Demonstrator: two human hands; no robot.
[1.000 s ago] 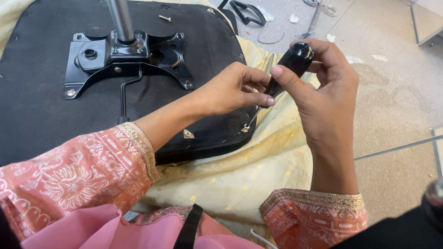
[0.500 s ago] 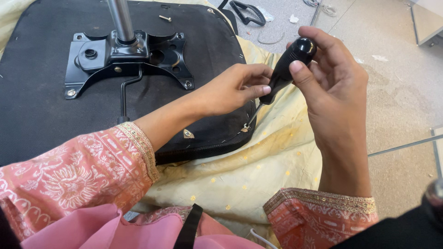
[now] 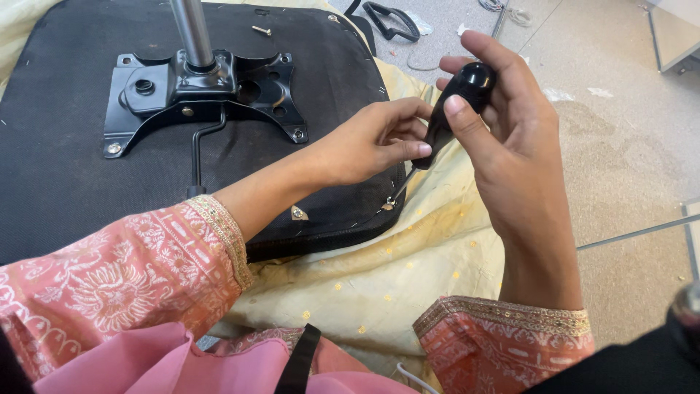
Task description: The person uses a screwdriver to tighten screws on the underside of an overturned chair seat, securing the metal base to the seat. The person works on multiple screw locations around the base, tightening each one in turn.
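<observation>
at the lower left of the frame my pink embroidered sleeve (image 3: 109, 281) comes in over the edge of the black fabric-covered chair seat (image 3: 58, 175), which lies upside down across the upper left. bolted to it near the top is a black metal mounting plate (image 3: 204, 95) with a grey metal column (image 3: 193, 33) standing up out of its middle, and a thin black lever rod (image 3: 195, 157) runs down from the plate toward the seat's lower edge. a loose silver screw (image 3: 262, 30) lies on the seat above the plate.

in the middle of the frame my left hand (image 3: 368, 142) reaches across the seat's right corner; its fingers (image 3: 408, 146) are together, pinched on the lower end of the black-handled screwdriver (image 3: 456, 106), just above the thin metal shaft. the shaft slants down and left, and its tip sits on a small silver screw (image 3: 391, 201) at the seat's right edge.

the pale yellow cloth with gold dots (image 3: 379, 284) spreads under the seat, from the centre to the bottom of the frame.

right of centre my right hand (image 3: 510, 157) is wrapped around the rounded top of the handle, thumb pressed on its front, fingers clamped behind it. at the upper right is grey floor (image 3: 620, 124), with a black plastic part (image 3: 390, 18) lying at the top centre.
</observation>
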